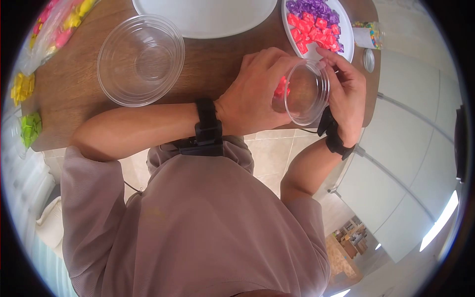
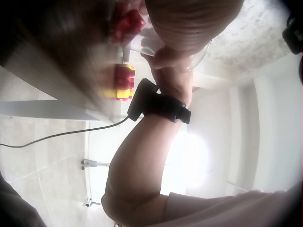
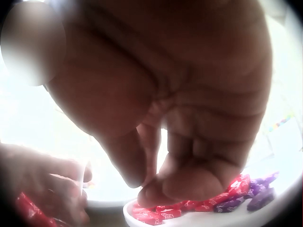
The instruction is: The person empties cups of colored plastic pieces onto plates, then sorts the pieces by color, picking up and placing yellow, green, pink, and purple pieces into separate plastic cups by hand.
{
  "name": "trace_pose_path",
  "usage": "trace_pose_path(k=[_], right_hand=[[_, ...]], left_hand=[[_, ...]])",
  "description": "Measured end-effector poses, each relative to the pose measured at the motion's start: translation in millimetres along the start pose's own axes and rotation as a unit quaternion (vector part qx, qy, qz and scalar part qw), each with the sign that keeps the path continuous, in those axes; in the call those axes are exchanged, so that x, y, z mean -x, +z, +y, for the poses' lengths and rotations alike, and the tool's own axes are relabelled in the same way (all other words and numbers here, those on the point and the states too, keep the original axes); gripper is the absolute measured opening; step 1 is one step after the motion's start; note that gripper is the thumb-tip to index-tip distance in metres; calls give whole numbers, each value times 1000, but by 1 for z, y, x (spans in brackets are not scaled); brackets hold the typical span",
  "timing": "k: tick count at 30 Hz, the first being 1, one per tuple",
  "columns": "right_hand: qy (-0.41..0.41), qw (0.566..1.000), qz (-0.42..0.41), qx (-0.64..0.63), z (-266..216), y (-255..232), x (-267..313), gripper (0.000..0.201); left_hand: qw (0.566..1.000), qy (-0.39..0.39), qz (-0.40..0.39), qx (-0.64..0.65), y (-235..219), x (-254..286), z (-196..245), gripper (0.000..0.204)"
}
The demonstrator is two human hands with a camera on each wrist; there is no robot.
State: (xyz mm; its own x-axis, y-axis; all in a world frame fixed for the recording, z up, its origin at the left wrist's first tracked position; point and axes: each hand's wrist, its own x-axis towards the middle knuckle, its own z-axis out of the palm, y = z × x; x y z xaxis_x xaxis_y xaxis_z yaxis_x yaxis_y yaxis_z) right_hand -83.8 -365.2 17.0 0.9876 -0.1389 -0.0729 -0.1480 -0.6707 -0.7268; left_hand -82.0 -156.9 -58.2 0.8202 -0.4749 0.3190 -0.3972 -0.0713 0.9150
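My left hand (image 1: 255, 91) grips a clear plastic cup (image 1: 308, 101), tilted so its mouth faces right. Red wrapped candies (image 1: 283, 88) show through the cup's wall by the fingers. Just beyond the cup's rim is my right hand (image 1: 346, 89), its fingers bent downward over the near edge of a white plate (image 1: 349, 47). In the right wrist view, the thumb and fingertips (image 3: 177, 189) come close together above the plate, with no candy seen between them. Red candies (image 1: 309, 29) lie on the plate's near side and purple candies (image 1: 316, 10) on its far side.
A clear plastic bowl (image 1: 153, 67) stands left on the wooden table (image 1: 213, 59). Behind it is a large white tray (image 1: 208, 20). A jar of colourful bits (image 1: 373, 35) and a round lid (image 1: 368, 60) sit at right; bagged candies (image 1: 64, 29), yellow (image 1: 23, 88) and green packets (image 1: 31, 129) at left.
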Motion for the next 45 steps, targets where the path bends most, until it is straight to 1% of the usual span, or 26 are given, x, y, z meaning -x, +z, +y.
trace_pose_path(k=[2,4,8,10,13,17,19,26,28,32,37,45], right_hand=[[-4,1000,-8,-6,0,-1,-2,25],[15,1000,-22,8,-1,-1,-2,25],[27,999,-30,15,5,2,-3,24],[12,1000,-22,-17,7,6,-2,24],[0,999,-18,-29,13,9,-2,25],[20,999,-25,-19,10,8,-1,25],[27,999,-16,-34,12,8,-2,26],[21,999,-7,-37,13,11,-3,27],[16,999,14,-43,13,12,-3,27],[25,998,12,-52,15,12,-2,26],[3,999,5,-36,19,14,-3,26],[-2,999,3,-44,21,16,-5,26]], left_hand=[[1000,1,-4,-1,0,0,-1,77],[1000,6,2,4,1,0,-1,77],[1000,3,1,1,2,0,-1,76],[1000,9,3,0,1,-1,-1,76],[1000,13,1,3,2,-1,-1,75],[1000,14,1,-1,2,-1,-1,76],[1000,16,1,1,1,-1,-1,76],[1000,13,0,13,1,-1,0,75],[1000,14,-2,13,1,-1,-1,75],[1000,8,-4,9,1,-2,0,76],[1000,12,-5,17,0,-1,1,78],[1000,11,-12,21,0,-2,0,79]])
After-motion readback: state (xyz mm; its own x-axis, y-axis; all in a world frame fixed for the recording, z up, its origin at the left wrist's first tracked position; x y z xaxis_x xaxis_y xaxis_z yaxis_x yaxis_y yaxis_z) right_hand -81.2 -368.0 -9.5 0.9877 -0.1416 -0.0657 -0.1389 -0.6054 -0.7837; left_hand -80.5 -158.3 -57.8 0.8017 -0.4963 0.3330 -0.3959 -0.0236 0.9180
